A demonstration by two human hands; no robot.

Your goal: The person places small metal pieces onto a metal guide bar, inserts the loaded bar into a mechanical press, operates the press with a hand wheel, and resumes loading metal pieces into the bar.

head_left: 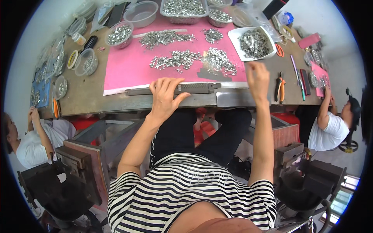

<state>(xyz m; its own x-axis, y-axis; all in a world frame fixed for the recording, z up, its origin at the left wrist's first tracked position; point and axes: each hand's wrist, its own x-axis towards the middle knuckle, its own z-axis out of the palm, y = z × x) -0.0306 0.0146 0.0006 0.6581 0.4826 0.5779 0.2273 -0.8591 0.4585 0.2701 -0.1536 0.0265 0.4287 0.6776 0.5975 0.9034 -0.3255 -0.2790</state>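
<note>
A long dark metal bar (196,88) with a row of small slots or teeth lies along the near edge of the pink mat (124,66). Across its left part rests my left hand (165,97), fingers stretched out and thumb spread to the right. My right hand (258,81) is raised by the mat's right edge, just below a white tray (234,37) of small metal pieces. Its fingers are bent together, and whatever they may hold is too small to make out. Loose piles of shiny metal pieces (175,59) lie on the mat beyond the bar.
Tubs of metal parts (119,35) stand along the back. To the right lie orange-handled pliers (279,87), orange scissors rings (279,50) and a purple-and-green tool (297,77). Co-workers in white (330,130) sit at both sides. A flat metal plate (235,99) is at the front edge.
</note>
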